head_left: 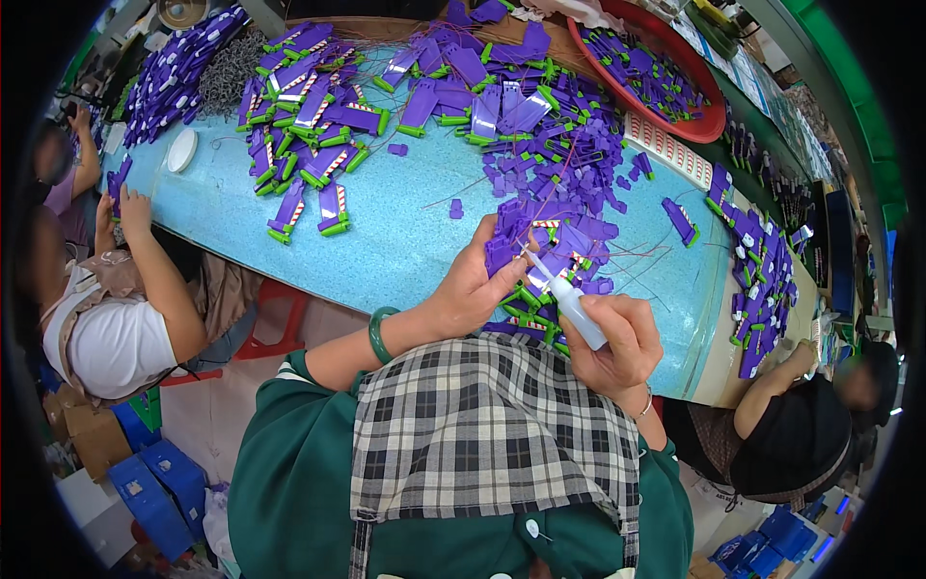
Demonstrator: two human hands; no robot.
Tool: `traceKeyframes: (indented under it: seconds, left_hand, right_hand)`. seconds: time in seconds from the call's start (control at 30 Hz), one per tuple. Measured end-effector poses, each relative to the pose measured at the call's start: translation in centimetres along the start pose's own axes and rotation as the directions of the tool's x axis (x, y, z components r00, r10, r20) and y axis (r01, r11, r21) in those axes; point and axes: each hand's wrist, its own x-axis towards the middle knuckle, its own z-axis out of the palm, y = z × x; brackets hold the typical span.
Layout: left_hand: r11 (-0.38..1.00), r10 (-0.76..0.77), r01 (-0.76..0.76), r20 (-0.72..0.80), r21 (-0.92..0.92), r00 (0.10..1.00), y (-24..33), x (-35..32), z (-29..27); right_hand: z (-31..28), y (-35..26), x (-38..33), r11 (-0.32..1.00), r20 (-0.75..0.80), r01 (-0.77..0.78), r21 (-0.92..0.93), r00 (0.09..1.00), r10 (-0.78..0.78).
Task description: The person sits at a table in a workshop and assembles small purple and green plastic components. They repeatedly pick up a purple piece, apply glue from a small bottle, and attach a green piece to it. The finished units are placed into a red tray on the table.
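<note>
Over the blue table, my left hand (470, 289), with a green bangle on its wrist, pinches a purple plastic part (501, 247). In my right hand (617, 345) is a white squeeze bottle (577, 311), its thin nozzle pointing up and left at that part. The nozzle tip is close to the part; whether they touch I cannot tell. Around both hands lie purple and green plastic pieces (526, 307), some with red-and-white striped strips. Just beyond my hands is a heap of small purple parts (569, 159) with thin wires among them.
A red basin (714, 124) of purple and green pieces stands at the far right, beside a sheet of striped stickers (670, 151). More pieces (309, 111) are piled at the far left near a white lid (182, 151). Co-workers sit left (125, 318) and right (791, 434).
</note>
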Motion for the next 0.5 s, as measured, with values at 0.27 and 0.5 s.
traceKeyframes:
  seconds: [0.27, 0.5]
  left_hand:
    - [0.995, 0.010, -0.008, -0.016, 0.102, 1.000, 0.0, -0.3, 0.0]
    - [0.922, -0.131, 0.169, 0.129, -0.348, 0.983, 0.9, 0.1, -0.9]
  right_hand:
    - [0.0, -0.1, 0.1, 1.000, 0.033, 0.002, -0.011, 0.999, -0.001]
    - [-0.1, -0.3, 0.0, 1.000, 0.017, 0.001, 0.005, 1.000, -0.001]
